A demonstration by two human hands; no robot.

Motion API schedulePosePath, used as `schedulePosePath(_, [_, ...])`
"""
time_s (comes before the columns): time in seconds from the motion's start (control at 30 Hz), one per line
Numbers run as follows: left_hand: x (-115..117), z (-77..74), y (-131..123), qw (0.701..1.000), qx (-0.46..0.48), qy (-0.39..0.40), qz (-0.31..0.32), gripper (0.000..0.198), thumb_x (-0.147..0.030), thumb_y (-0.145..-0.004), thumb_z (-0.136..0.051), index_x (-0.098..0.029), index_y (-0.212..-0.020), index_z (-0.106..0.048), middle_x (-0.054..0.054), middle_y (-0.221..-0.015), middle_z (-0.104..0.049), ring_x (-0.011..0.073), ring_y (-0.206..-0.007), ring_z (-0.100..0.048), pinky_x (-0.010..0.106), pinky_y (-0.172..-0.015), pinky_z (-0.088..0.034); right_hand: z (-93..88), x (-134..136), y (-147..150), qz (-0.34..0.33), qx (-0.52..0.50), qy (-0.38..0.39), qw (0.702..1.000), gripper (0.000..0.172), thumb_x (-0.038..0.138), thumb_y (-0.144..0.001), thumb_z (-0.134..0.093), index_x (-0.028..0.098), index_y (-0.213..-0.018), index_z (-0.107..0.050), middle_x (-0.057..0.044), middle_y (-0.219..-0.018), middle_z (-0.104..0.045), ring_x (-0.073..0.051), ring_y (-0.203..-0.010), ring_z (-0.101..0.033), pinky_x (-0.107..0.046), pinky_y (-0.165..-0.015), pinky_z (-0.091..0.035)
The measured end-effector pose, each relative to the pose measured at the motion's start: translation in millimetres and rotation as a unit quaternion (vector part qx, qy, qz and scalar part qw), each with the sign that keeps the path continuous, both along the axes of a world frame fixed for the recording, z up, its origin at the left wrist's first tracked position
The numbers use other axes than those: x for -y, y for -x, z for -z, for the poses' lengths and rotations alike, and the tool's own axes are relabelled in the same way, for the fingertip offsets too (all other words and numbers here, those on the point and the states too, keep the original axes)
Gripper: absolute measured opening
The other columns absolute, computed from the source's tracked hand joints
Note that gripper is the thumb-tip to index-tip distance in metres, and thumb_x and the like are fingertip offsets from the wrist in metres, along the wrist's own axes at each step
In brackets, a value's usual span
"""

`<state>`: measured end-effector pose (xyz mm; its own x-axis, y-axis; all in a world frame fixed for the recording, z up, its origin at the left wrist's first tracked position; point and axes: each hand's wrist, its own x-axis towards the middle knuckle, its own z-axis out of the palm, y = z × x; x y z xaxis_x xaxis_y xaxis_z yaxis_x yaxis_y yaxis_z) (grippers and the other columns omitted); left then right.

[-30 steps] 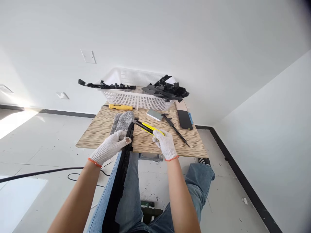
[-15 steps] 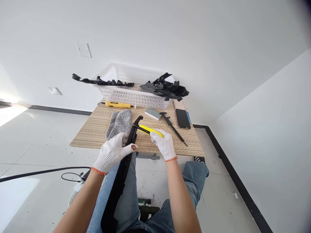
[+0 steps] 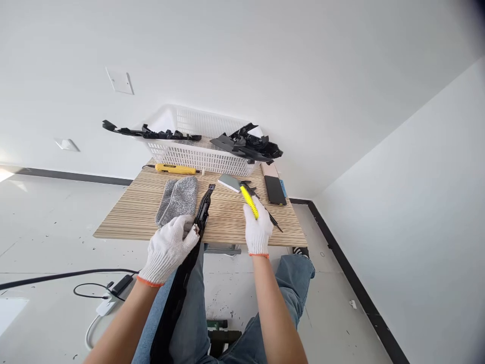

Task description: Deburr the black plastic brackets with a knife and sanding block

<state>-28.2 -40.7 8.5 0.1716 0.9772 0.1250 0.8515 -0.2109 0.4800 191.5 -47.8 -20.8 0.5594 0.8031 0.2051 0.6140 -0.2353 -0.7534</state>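
Trim strip, long, black, stiff yet light I judge, is clamped toward its far end in my left hand; my right hand fists the yellow knife.

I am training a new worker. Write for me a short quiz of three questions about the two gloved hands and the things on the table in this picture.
1. True or false: the left hand, in a white knitted glove, holds the long black plastic part.
2. Which hand holds the yellow utility knife? A. the left hand. B. the right hand. C. neither hand.
3. Fill in the missing word: the white plastic lattice basket stands at the ___ edge of the striped wooden table, as seen from the person.

Key: 1 true; 2 B; 3 far.
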Motion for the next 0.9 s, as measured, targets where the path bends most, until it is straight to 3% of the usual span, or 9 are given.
schedulePosePath(0.07, [2.1, 4.0, -1.8, 0.999, 0.005, -0.035, -0.007, 0.035, -0.034, -0.093, -0.049, -0.021, -0.119, -0.066, 0.002, -0.099, -0.078, 0.022, -0.092, -0.073, 0.03, -0.073, -0.048, -5.2, 1.2, 3.2, -0.014, 0.056, 0.066, 0.996, 0.049, 0.05, -0.097, -0.054, 0.031, -0.142, -0.061, -0.009, -0.121, -0.069, -0.026, -0.104, -0.067, -0.037, -0.09, -0.05])
schedulePosePath(0.13, [4.2, 6.4, -3.3, 0.998, -0.007, -0.059, -0.012, 0.044, -0.032, -0.093, -0.049, -0.021, -0.133, -0.061, 0.003, -0.102, -0.077, 0.0217, -0.09, -0.073, 0.03, -0.07, -0.048, -12.8, -2.2, 5.6, -0.079, 0.128, 0.123, 0.981, 0.048, 0.049, -0.094, -0.061, 0.037, -0.14, -0.062, -0.007, -0.118, -0.069, -0.028, -0.104, -0.066, -0.037, -0.086, -0.05])
schedulePosePath(0.27, [6.5, 8.6, -4.2, 0.994, -0.058, -0.09, 0.016, 0.048, -0.024, -0.093, -0.046, -0.029, -0.138, -0.063, 0.003, -0.115, -0.075, 0.0212, -0.089, -0.072, 0.029, -0.066, -0.047, -37.2, -34.8, -19.4, -0.222, 0.199, 0.125, 0.946, 0.043, 0.064, -0.094, -0.054, 0.038, -0.124, -0.073, -0.005, -0.119, -0.069, -0.027, -0.112, -0.061, -0.034, -0.086, -0.049])
schedulePosePath(0.33, [6.3, 9.0, -4.0, 0.994, -0.065, -0.085, 0.034, 0.049, -0.02, -0.092, -0.045, -0.03, -0.136, -0.066, 0.003, -0.121, -0.074, 0.0222, -0.093, -0.071, 0.03, -0.069, -0.048, -49.3, -61.1, -49.0, -0.091, 0.235, 0.138, 0.958, 0.052, 0.066, -0.095, -0.05, 0.03, -0.124, -0.073, -0.012, -0.126, -0.066, -0.031, -0.115, -0.059, -0.041, -0.091, -0.047])
schedulePosePath(0.4, [5.8, 8.7, -3.5, 0.994, -0.065, -0.074, 0.04, 0.05, -0.02, -0.092, -0.044, -0.03, -0.135, -0.067, 0.004, -0.121, -0.073, 0.0235, -0.096, -0.071, 0.032, -0.071, -0.049, -55.6, -86.1, -81.2, 0.06, 0.242, 0.191, 0.95, 0.068, 0.06, -0.087, -0.065, 0.014, -0.136, -0.063, -0.023, -0.134, -0.059, -0.039, -0.122, -0.054, -0.048, -0.097, -0.045])
schedulePosePath(0.43, [5.7, 8.4, -3.2, 0.995, -0.065, -0.069, 0.041, 0.05, -0.02, -0.092, -0.044, -0.03, -0.136, -0.066, 0.004, -0.12, -0.073, 0.0239, -0.097, -0.071, 0.032, -0.072, -0.05, -55.7, -96.0, -95.5, 0.091, 0.21, 0.238, 0.944, 0.074, 0.058, -0.082, -0.072, 0.008, -0.136, -0.062, -0.027, -0.134, -0.059, -0.041, -0.123, -0.054, -0.049, -0.098, -0.044])
schedulePosePath(0.53, [5.7, 7.7, -2.4, 0.995, -0.062, -0.062, 0.045, 0.05, -0.02, -0.093, -0.043, -0.03, -0.136, -0.066, 0.005, -0.119, -0.073, 0.024, -0.097, -0.07, 0.032, -0.072, -0.051, -46.3, -112.8, -123.2, 0.102, 0.174, 0.269, 0.942, 0.067, 0.057, -0.078, -0.076, 0.005, -0.12, -0.071, -0.029, -0.12, -0.066, -0.042, -0.118, -0.059, -0.05, -0.098, -0.047])
schedulePosePath(0.67, [5.9, 8.1, -1.7, 0.995, -0.064, -0.061, 0.047, 0.05, -0.021, -0.093, -0.043, -0.031, -0.136, -0.066, 0.005, -0.119, -0.073, 0.0223, -0.096, -0.07, 0.03, -0.072, -0.05, -29.9, -116.4, -132.1, 0.127, 0.155, 0.267, 0.943, 0.068, 0.06, -0.08, -0.072, 0.007, -0.122, -0.071, -0.029, -0.124, -0.066, -0.047, -0.121, -0.059, -0.057, -0.097, -0.048])
schedulePosePath(0.9, [5.0, 10.5, -1.0, 0.995, -0.067, -0.064, 0.045, 0.051, -0.019, -0.093, -0.043, -0.03, -0.137, -0.066, 0.005, -0.12, -0.073, 0.0237, -0.096, -0.07, 0.032, -0.071, -0.051, -29.1, -117.2, -136.2, 0.137, 0.122, 0.275, 0.944, 0.069, 0.063, -0.069, -0.081, 0.013, -0.116, -0.074, -0.025, -0.115, -0.072, -0.046, -0.111, -0.066, -0.056, -0.089, -0.055])
